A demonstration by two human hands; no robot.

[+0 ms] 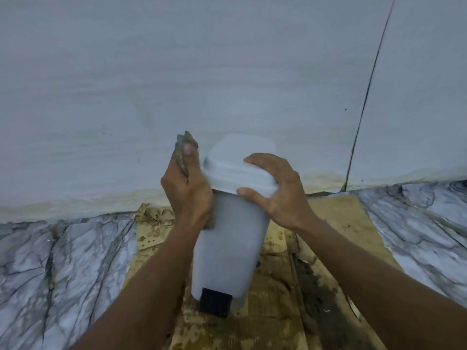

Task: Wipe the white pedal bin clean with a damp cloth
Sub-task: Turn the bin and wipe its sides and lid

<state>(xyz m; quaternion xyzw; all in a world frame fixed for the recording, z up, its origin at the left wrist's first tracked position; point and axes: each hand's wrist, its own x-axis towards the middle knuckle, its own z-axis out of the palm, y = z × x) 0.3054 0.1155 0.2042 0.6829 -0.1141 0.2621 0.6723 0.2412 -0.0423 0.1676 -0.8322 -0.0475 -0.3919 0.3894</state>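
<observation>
The white plastic bin point(227, 238), smooth and tapering toward its base, stands upright in the middle of a stained, soggy sheet of cardboard point(273, 311), close to the cardboard's far edge by a pale wall point(227, 72). Its squarish stepped lid point(240, 168) is shut, and a black pedal point(216, 303) juts from the bottom front. The left hand point(188, 190) is clenched around a grey, ragged cloth point(184, 147), bunched against the bin's upper left side just under the lid rim. The right hand point(275, 188) grasps the lid's near right corner, fingers spread over the top, thumb on the rim. Veined marble floor point(63, 261) shows on both sides of the cardboard.
</observation>
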